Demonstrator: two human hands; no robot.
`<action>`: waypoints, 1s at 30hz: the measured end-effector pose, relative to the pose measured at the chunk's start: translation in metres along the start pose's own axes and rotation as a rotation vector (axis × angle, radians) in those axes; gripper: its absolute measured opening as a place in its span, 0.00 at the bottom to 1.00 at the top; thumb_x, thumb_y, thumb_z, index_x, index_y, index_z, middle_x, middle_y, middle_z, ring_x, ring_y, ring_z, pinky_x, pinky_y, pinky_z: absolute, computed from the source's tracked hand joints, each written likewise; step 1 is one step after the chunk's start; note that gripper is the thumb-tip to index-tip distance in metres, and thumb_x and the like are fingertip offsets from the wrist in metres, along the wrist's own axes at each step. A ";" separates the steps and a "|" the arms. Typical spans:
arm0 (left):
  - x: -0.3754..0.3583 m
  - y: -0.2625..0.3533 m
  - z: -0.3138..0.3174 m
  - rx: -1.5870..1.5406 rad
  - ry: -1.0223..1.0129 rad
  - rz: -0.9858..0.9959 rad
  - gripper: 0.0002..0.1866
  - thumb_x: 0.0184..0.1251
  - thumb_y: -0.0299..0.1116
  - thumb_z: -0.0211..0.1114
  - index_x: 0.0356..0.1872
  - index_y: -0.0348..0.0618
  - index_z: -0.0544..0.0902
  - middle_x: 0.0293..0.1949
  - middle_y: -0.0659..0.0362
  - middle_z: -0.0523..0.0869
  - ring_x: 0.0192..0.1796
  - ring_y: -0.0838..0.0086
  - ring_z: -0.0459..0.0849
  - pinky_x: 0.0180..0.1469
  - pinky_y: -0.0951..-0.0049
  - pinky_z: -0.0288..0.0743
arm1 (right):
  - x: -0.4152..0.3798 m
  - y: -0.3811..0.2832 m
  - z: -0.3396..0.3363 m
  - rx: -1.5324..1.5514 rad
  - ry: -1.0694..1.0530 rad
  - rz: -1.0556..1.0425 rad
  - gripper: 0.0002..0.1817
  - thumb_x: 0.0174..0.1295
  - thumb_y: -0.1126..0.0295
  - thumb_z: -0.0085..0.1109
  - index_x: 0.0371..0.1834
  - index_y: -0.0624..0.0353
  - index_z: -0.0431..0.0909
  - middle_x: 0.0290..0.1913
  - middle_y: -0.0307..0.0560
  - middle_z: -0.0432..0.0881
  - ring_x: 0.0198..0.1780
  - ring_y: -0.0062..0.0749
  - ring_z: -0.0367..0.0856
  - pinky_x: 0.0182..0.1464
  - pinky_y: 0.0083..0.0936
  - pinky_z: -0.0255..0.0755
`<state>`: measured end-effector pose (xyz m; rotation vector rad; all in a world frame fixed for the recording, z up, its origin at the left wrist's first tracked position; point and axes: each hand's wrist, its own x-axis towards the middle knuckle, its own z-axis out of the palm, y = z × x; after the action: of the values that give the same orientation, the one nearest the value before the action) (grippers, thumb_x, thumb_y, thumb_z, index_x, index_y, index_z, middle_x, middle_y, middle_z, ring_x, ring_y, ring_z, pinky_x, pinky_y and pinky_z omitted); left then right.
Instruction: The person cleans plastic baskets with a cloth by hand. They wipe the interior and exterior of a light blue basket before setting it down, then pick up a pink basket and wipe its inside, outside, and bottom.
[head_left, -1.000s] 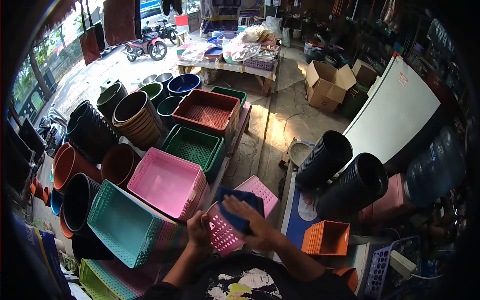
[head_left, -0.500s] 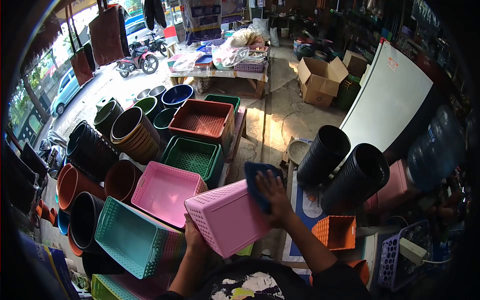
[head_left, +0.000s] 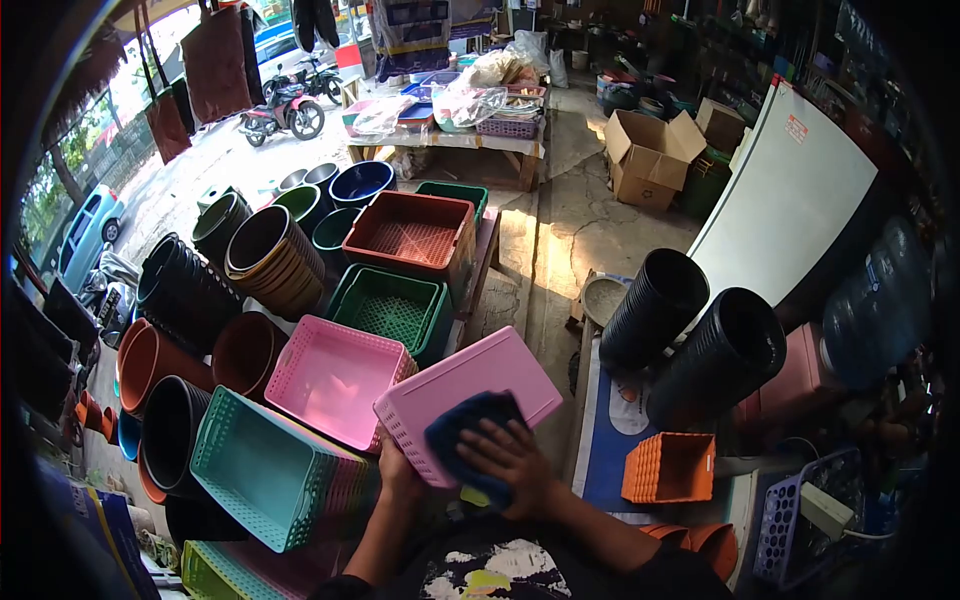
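A pink plastic basket (head_left: 500,368) is tilted in front of me with its flat underside facing up. My left hand (head_left: 398,470) grips its lower left side, where the wall has holes. Across the underside, my right hand (head_left: 508,465) presses a dark blue cloth (head_left: 458,425), fingers laid over it. Just left of the held basket is a stack of pink baskets (head_left: 340,375). Nearer to me stands a stack topped by a turquoise basket (head_left: 255,470).
Behind the pink stack are green crates (head_left: 390,310) and a red-brown crate (head_left: 410,235). Stacked black pots (head_left: 715,350) and orange pots (head_left: 672,468) stand to the right. An open cardboard box (head_left: 650,160) sits on the floor further back.
My right hand and the cloth have moved from the basket's far right end down to the near left part of its underside. My left hand keeps its grip.
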<state>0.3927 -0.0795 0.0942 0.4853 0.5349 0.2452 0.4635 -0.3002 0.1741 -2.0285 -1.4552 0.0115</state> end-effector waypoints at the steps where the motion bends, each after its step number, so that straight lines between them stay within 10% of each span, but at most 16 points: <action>1: 0.004 0.000 -0.007 0.046 -0.023 0.027 0.37 0.77 0.62 0.29 0.67 0.42 0.67 0.61 0.48 0.76 0.62 0.58 0.77 0.65 0.54 0.71 | -0.004 0.016 -0.001 -0.041 0.069 0.071 0.45 0.48 0.58 0.58 0.76 0.46 0.60 0.77 0.44 0.59 0.79 0.46 0.51 0.78 0.50 0.32; 10: 0.005 0.012 -0.037 0.170 -0.069 0.157 0.34 0.79 0.57 0.30 0.69 0.40 0.65 0.62 0.48 0.76 0.64 0.58 0.75 0.67 0.56 0.69 | -0.030 0.095 -0.015 0.848 0.445 0.625 0.26 0.65 0.71 0.48 0.66 0.70 0.67 0.65 0.52 0.72 0.60 0.33 0.75 0.63 0.29 0.65; 11: -0.008 0.017 -0.012 0.152 0.039 0.187 0.25 0.80 0.51 0.43 0.56 0.39 0.75 0.44 0.54 0.86 0.44 0.69 0.86 0.48 0.68 0.81 | -0.023 0.081 -0.028 0.864 0.448 0.681 0.25 0.67 0.71 0.48 0.66 0.72 0.66 0.64 0.54 0.73 0.61 0.34 0.75 0.63 0.28 0.66; 15: -0.038 0.026 0.004 0.614 0.132 0.285 0.16 0.75 0.44 0.59 0.41 0.39 0.80 0.29 0.63 0.83 0.28 0.83 0.78 0.32 0.79 0.74 | 0.004 0.072 -0.016 0.612 0.469 0.165 0.23 0.69 0.69 0.48 0.64 0.71 0.66 0.58 0.49 0.76 0.57 0.33 0.76 0.60 0.30 0.68; 18: -0.076 0.039 0.030 0.964 0.097 0.248 0.15 0.71 0.43 0.64 0.41 0.38 0.81 0.31 0.64 0.83 0.31 0.85 0.77 0.33 0.81 0.71 | 0.022 0.054 -0.014 0.814 0.204 0.002 0.22 0.66 0.69 0.49 0.61 0.67 0.74 0.60 0.57 0.77 0.63 0.48 0.74 0.66 0.39 0.63; 22: -0.129 0.037 0.025 0.900 0.171 0.302 0.21 0.67 0.48 0.67 0.44 0.38 0.82 0.34 0.61 0.85 0.38 0.80 0.81 0.40 0.76 0.75 | 0.032 0.023 0.013 1.119 -0.146 0.174 0.20 0.66 0.69 0.50 0.59 0.68 0.75 0.58 0.55 0.78 0.61 0.43 0.75 0.65 0.36 0.64; 26: -0.195 0.035 -0.007 1.015 0.387 0.304 0.24 0.65 0.51 0.68 0.44 0.37 0.82 0.35 0.57 0.86 0.39 0.77 0.83 0.43 0.73 0.76 | 0.050 -0.008 0.042 1.217 -0.305 -0.213 0.21 0.67 0.69 0.48 0.59 0.68 0.75 0.59 0.54 0.76 0.58 0.35 0.77 0.62 0.28 0.66; 30: -0.269 0.037 -0.010 1.137 0.608 0.301 0.24 0.62 0.50 0.71 0.43 0.37 0.82 0.35 0.57 0.86 0.39 0.77 0.82 0.44 0.73 0.76 | 0.049 -0.051 0.066 1.406 -0.594 -0.145 0.22 0.66 0.70 0.47 0.61 0.68 0.74 0.61 0.53 0.75 0.59 0.34 0.76 0.63 0.27 0.65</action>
<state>0.1587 -0.1367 0.2208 1.6308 1.1957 0.3676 0.4158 -0.2168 0.1635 -0.7417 -1.2467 1.2704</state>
